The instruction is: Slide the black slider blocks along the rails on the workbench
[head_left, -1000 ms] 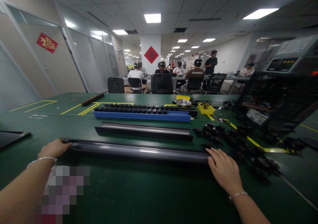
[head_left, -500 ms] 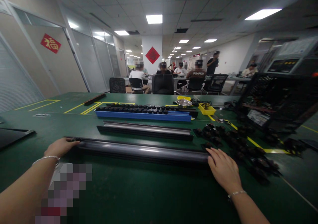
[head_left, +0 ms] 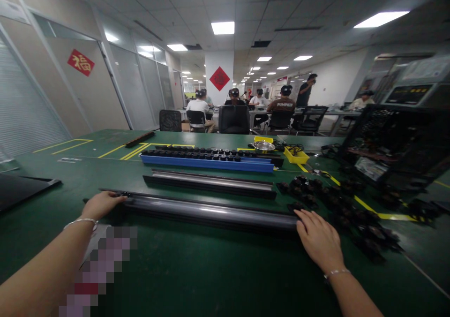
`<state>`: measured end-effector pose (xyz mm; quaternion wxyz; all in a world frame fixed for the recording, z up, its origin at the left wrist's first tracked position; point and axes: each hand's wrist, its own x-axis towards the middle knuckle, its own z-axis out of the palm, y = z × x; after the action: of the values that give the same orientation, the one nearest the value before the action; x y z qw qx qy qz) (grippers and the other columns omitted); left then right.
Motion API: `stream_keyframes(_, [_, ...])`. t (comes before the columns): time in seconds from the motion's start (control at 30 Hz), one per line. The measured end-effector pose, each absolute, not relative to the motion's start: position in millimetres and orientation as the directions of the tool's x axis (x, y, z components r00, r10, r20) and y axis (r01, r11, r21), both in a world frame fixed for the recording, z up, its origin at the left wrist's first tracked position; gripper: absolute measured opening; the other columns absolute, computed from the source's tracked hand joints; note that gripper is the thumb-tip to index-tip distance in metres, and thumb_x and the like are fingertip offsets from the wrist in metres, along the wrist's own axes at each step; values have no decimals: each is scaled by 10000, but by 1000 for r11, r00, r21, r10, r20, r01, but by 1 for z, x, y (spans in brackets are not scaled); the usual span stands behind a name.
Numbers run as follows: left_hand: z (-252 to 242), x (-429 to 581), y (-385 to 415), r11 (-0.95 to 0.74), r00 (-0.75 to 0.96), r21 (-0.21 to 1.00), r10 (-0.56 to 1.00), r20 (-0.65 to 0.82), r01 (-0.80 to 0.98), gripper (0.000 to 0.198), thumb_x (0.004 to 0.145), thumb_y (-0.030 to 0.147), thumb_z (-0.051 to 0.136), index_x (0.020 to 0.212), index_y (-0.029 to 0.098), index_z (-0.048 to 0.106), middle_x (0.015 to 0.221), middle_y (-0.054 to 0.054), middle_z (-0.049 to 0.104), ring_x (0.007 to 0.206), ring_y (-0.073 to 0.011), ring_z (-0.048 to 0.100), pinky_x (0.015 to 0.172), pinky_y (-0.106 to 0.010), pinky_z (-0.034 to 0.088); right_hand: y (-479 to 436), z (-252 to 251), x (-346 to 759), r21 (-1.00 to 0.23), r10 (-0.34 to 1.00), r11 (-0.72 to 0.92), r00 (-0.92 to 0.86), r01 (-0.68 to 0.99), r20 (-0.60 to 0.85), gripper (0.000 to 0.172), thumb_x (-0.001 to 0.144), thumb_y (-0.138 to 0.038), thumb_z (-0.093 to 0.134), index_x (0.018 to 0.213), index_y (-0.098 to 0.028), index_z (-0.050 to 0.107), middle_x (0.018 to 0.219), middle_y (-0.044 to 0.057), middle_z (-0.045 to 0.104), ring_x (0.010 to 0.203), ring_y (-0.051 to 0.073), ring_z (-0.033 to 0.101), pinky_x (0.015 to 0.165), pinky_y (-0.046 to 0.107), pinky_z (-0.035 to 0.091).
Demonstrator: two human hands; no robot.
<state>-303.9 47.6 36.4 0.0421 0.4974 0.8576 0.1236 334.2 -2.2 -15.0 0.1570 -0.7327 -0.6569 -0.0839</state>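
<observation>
Black and small, a piece (head_left: 123, 195) meets the left hand's (head_left: 100, 205) bunched fingers, pinched or merely pushed I cannot tell, while the right hand's (head_left: 319, 238) slightly spread fingers lie over the right end of the dark rail (head_left: 211, 211), their grip hidden. Light, level pressure should keep the rail steady on the worktop (head_left: 197, 270); both hands come in palm down, angled inward.

The tabletop (head_left: 197, 270) is coloured green and marked with yellow lines (head_left: 111, 151); the nearest rail (head_left: 211, 212) is toned black-grey, the loaded channel (head_left: 207, 163) blue, the bin (head_left: 297, 158) yellow.
</observation>
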Motion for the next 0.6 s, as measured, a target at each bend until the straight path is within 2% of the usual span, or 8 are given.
stream_keyframes(0.2, [38, -289, 46, 525, -523, 214, 849, -68, 824, 502, 716, 539, 507, 922, 119, 691, 984, -139, 690, 915, -291, 617, 722, -322, 446, -4, -12, 333, -119, 936, -91, 126, 989, 329, 486, 877, -409, 238, 1239, -280, 536, 1293, 13, 542, 1253, 220, 399, 1007, 451, 322])
stream_keyframes(0.6, [34, -267, 40, 495, -495, 222, 867, -56, 840, 553, 708, 611, 455, 930, 152, 669, 953, -125, 690, 923, -298, 611, 723, -331, 439, -3, -15, 333, -89, 923, -76, 104, 993, 371, 470, 873, -382, 253, 1229, -277, 541, 1267, 18, 561, 1232, 214, 418, 986, 441, 343])
